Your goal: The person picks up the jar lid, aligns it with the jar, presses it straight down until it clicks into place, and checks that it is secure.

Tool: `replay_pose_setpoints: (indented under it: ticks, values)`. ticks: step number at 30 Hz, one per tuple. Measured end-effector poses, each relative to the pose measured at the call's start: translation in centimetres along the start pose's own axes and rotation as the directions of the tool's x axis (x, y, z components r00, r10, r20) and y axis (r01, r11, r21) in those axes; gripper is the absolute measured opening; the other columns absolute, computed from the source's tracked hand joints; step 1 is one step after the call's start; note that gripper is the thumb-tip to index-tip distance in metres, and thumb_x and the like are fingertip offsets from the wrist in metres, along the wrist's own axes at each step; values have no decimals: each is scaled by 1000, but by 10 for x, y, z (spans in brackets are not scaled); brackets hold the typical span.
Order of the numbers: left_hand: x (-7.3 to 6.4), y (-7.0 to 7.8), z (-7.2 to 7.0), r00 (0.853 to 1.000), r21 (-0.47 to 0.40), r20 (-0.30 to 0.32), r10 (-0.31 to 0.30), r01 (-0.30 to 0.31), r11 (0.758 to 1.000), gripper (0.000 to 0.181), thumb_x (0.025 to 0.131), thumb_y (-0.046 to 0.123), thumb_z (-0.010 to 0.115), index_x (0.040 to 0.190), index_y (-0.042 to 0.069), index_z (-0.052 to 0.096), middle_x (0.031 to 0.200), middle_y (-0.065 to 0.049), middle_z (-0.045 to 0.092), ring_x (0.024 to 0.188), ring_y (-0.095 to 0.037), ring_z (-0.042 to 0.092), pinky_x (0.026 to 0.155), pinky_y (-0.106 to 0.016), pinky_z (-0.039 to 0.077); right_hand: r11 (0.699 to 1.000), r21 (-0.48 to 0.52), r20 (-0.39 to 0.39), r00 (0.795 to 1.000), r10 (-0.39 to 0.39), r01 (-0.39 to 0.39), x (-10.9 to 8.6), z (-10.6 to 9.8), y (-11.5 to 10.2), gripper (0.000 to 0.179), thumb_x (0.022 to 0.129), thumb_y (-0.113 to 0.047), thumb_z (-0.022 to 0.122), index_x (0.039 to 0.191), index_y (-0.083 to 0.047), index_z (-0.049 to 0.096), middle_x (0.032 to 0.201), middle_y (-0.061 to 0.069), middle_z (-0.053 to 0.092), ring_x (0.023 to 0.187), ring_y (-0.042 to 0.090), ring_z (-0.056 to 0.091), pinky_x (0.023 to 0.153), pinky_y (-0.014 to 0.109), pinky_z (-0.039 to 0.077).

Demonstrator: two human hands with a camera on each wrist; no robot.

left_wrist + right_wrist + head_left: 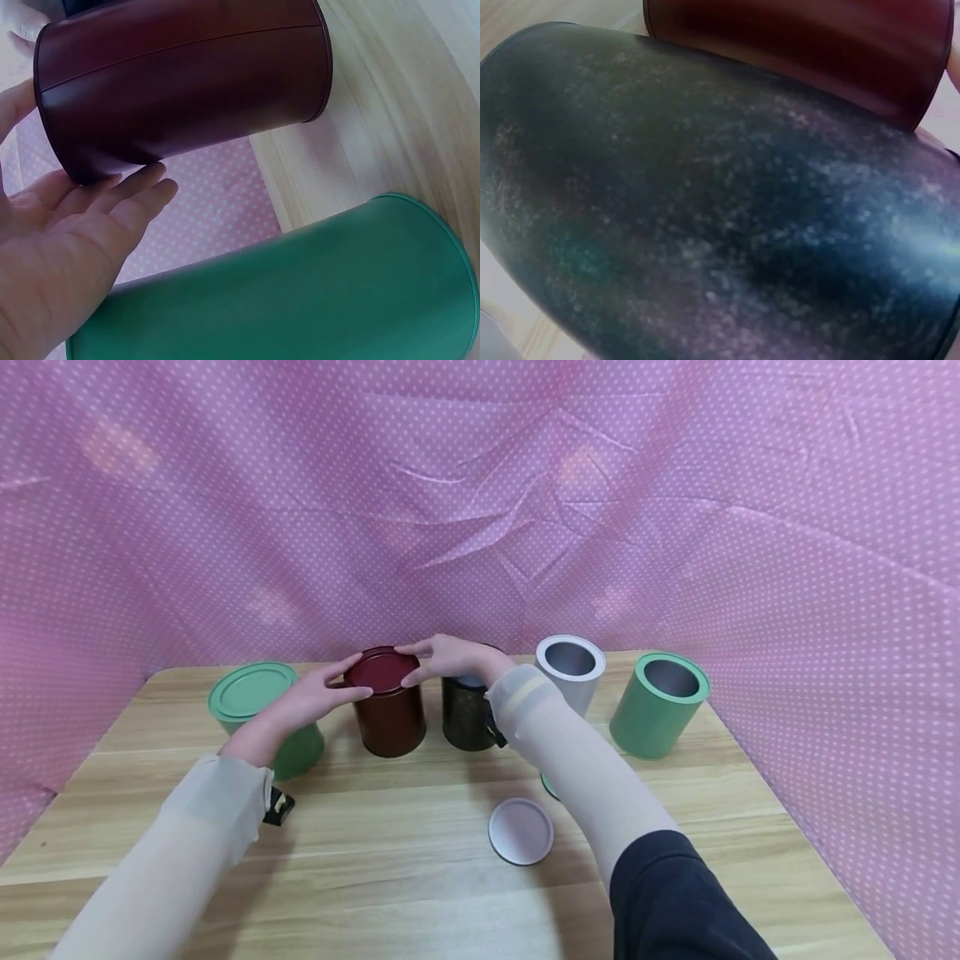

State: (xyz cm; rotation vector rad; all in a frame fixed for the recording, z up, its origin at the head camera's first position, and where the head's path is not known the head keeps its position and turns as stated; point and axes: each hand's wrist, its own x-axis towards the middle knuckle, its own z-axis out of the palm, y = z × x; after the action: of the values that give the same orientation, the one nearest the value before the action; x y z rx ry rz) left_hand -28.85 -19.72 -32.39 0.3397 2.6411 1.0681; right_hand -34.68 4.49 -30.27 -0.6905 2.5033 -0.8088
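A dark red canister (392,722) with its matching lid (384,671) on top stands upright at the back of the table. My left hand (311,697) is at the left of its rim, thumb and fingers spread and fairly straight. The left wrist view shows those fingertips against the canister's side near the lid end. From the right, my right hand (450,657) reaches over a dark speckled canister (705,187), its thumb and fingers extended to the red lid's edge. In the right wrist view the speckled canister hides most of that hand.
Left of the red canister stands a green canister (298,752) with its lid on. To the right are a white canister (573,689) and another green canister (651,718), both uncovered. A white lid (521,832) lies in front; a green lid (549,787) is partly hidden behind my right forearm.
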Motion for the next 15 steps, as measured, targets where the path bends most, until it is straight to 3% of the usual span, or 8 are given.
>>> replay_pose_setpoints:
  ticks: [15]
  values:
    - [7,-1,-5,1000,39,10,25,-26,999,81,93,47,57,156,15,18,157,-25,19,142,-47,23,113,-63,22,999,-38,-11,1000,-11,11,2,-2,-4,69,84,-42,70,146,-28,43,152,1,41,142,18,36,118,37,28]
